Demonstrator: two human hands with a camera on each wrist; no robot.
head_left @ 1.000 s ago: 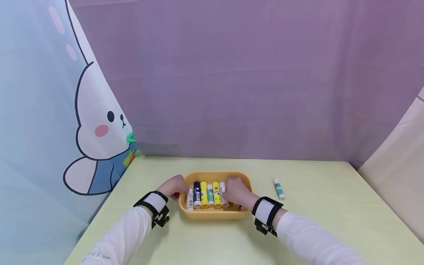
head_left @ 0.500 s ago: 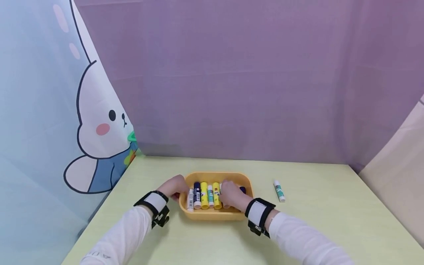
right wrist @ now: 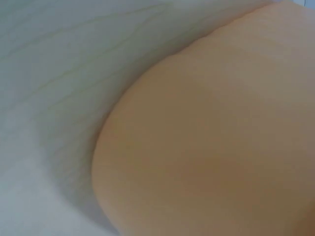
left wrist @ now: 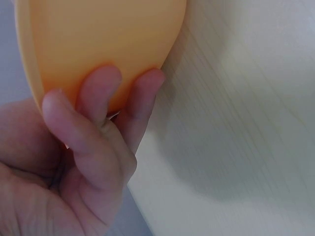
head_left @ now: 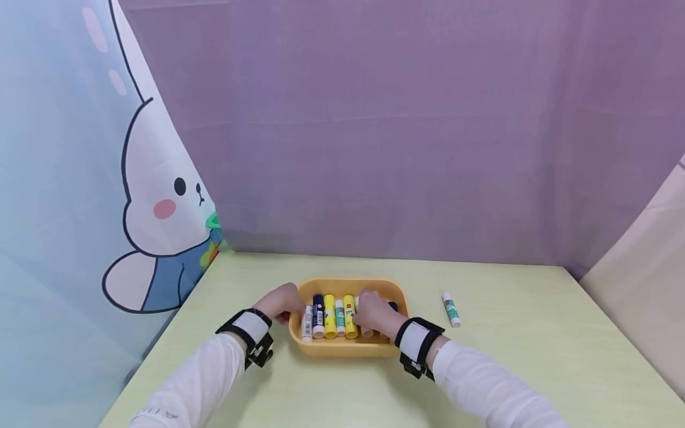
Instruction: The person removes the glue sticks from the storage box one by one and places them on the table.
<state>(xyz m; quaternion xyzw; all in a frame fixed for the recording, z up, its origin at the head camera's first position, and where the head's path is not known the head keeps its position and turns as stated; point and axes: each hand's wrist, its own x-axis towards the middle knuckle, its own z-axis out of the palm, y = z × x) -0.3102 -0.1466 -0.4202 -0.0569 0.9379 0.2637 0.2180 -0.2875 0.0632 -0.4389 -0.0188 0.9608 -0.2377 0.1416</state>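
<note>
A yellow-orange plastic bin (head_left: 348, 349) holds several glue sticks laid side by side. At its left end my left hand (head_left: 283, 300) grips the wall; in the left wrist view, fingers (left wrist: 99, 91) bend against the outside of the bin. My right hand (head_left: 374, 310) reaches inside, fingers curled over a white-capped glue stick (head_left: 366, 333) whose ends peek out. Left of it lie a yellow glue stick (head_left: 350, 321), a teal one (head_left: 340, 318) and a navy one (head_left: 318, 318). The right wrist view shows only the bin's outer wall (right wrist: 197, 147), with the fingers hidden.
One teal and white glue stick (head_left: 451, 310) lies on the pale table (head_left: 514, 333), right of the bin. A purple curtain (head_left: 374, 131) hangs behind the table, and a blue cloth with a cartoon rabbit (head_left: 160, 202) hangs at left.
My right hand has moved left within the bin onto the white-capped glue stick, uncovering a dark cap at the right end. My left hand has kept its grip.
</note>
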